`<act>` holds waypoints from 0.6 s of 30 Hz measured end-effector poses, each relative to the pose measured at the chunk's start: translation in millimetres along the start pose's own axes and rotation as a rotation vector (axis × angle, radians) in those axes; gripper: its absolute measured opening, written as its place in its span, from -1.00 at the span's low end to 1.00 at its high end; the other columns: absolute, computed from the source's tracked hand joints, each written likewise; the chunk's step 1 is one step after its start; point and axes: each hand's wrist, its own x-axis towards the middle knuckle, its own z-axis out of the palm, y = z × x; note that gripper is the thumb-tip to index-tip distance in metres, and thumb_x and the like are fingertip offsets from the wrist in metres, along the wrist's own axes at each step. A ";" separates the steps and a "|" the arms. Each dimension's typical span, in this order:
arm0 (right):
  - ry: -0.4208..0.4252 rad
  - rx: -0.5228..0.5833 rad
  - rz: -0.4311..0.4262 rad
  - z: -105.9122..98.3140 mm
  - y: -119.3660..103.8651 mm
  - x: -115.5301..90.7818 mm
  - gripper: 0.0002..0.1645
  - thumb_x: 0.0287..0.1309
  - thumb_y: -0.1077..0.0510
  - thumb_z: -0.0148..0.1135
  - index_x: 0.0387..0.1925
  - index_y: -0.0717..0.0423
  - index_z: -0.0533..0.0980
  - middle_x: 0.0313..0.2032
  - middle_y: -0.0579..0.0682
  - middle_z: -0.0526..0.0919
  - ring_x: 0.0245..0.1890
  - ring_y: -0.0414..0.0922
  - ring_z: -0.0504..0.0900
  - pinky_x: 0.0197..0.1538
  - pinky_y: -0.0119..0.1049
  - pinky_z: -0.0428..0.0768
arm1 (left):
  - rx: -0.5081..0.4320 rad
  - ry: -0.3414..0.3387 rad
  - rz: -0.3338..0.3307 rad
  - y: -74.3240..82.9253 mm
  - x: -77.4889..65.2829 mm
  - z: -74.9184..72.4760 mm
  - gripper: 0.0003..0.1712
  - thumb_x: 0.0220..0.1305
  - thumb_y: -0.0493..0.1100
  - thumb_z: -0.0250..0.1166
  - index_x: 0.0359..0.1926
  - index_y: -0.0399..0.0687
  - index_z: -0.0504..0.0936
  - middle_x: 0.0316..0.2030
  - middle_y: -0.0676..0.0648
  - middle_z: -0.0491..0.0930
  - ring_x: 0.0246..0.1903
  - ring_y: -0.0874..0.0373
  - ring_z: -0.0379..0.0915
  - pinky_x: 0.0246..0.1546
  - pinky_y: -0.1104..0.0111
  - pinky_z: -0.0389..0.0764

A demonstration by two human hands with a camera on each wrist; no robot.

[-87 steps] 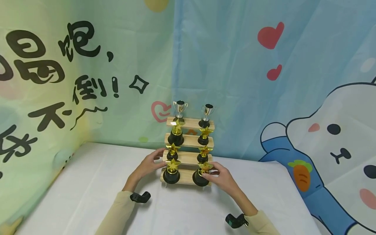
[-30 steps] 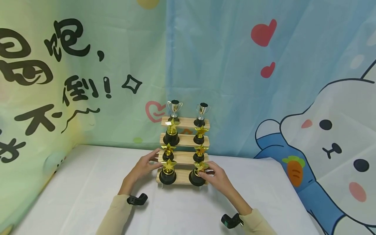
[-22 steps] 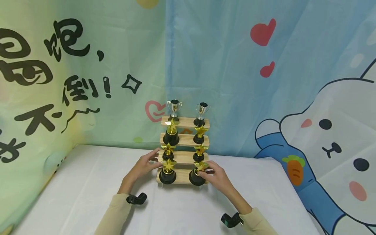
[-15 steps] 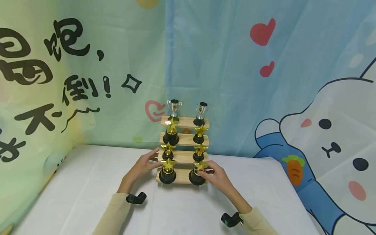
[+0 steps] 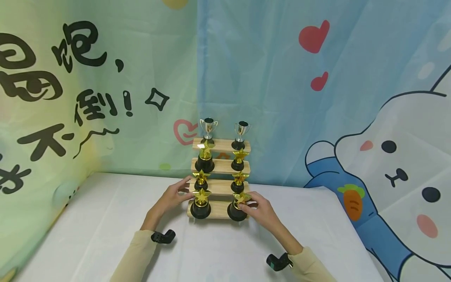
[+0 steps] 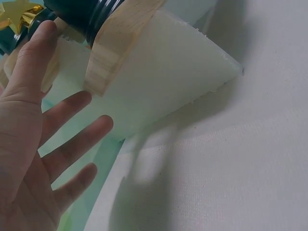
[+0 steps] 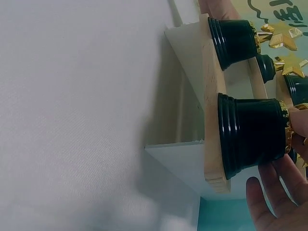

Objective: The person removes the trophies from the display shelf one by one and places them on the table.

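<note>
A tiered rack of pale wooden shelves [image 5: 219,210] bears trophies in two columns. My right hand [image 5: 262,209] pinches the gold neck of the front right star trophy [image 7: 252,134], its black base standing on the lowest shelf. My left hand [image 5: 172,197] is at the rack's left side, fingers spread and fairly straight in the left wrist view; whether they touch the shelf edge I cannot tell. Beside the held trophy, at the left, stands another gold star trophy [image 5: 200,207]. Smaller star trophies fill the tiers behind, and silver cups [image 5: 208,126] stand on the top shelf.
White cloth covers the table [image 5: 218,250]. Behind the rack hangs a printed backdrop [image 5: 253,78] with hearts, lettering and a cartoon rabbit. Translucent white supports [image 6: 159,77] hold the shelves up. Each wrist wears a black device [image 5: 163,236].
The whole head view has shifted a little. In the last half second the front right star trophy has moved very slightly right on its shelf with my right hand. My left hand stays put.
</note>
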 end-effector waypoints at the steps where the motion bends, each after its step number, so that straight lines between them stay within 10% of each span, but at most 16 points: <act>1: 0.001 -0.007 0.001 -0.6 0.4 -0.3 -0.65 0.02 0.01 0.32 -0.13 0.01 0.55 -0.16 -0.03 0.58 -0.13 -0.10 0.59 -0.12 -0.26 0.60 | 0.003 -0.001 -0.002 -0.3 0.2 0.0 -0.17 0.06 0.03 0.35 0.34 0.11 0.22 0.10 -0.24 0.50 -0.03 -0.05 0.53 0.00 0.17 0.54; 18: 0.029 -0.066 0.037 -24.9 6.7 -25.5 -0.63 0.04 0.08 0.31 -0.07 0.06 0.53 -0.11 -0.01 0.59 -0.11 -0.09 0.56 -0.08 -0.25 0.60 | -0.020 -0.002 -0.015 -3.3 1.7 1.4 -0.13 0.03 0.11 0.35 0.35 0.16 0.20 0.09 -0.17 0.52 0.00 0.00 0.52 0.04 0.15 0.51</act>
